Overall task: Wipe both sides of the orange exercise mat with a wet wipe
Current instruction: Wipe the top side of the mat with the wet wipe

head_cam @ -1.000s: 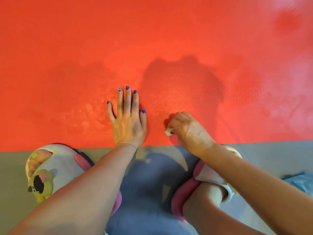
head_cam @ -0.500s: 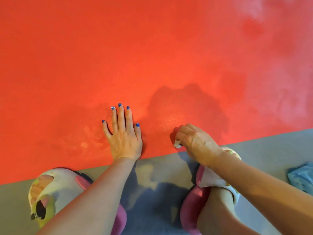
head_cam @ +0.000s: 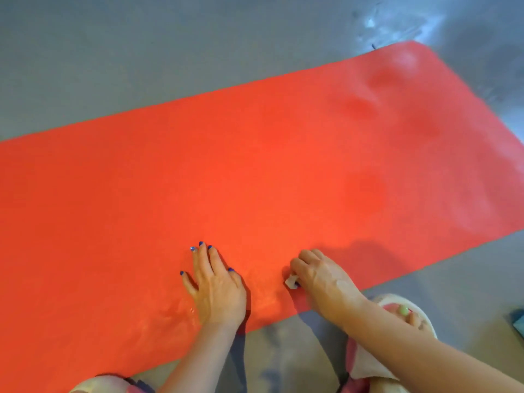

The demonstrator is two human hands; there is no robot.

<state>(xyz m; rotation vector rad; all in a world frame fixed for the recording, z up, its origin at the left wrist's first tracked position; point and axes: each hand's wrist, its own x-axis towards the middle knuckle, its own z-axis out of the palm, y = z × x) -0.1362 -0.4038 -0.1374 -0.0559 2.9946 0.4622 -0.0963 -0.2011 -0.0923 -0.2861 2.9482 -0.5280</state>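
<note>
Lying flat on a grey floor [head_cam: 141, 66], the orange exercise mat [head_cam: 255, 171] runs slantwise across the view, its left end cut off by the picture's edge and its far right corner visible near the top right. Damp, glossy patches show on the mat near its near edge, around the hands. Wet wipe [head_cam: 291, 280]: a small white wad, mostly hidden, pressed to the mat close to the near edge. Right hand [head_cam: 323, 276]: fingers curled over the wipe, gripping it, knuckles up. Left hand [head_cam: 217, 287]: laid flat on the mat just beside the right hand, fingers straight and slightly spread, nails painted blue, holding nothing. Slippers: one pale slipper [head_cam: 408, 313] under the right forearm, toes showing; another [head_cam: 105, 385] partly visible at the bottom edge. Blue object [head_cam: 519, 321]: a sliver at the right border, kind not discernible.
</note>
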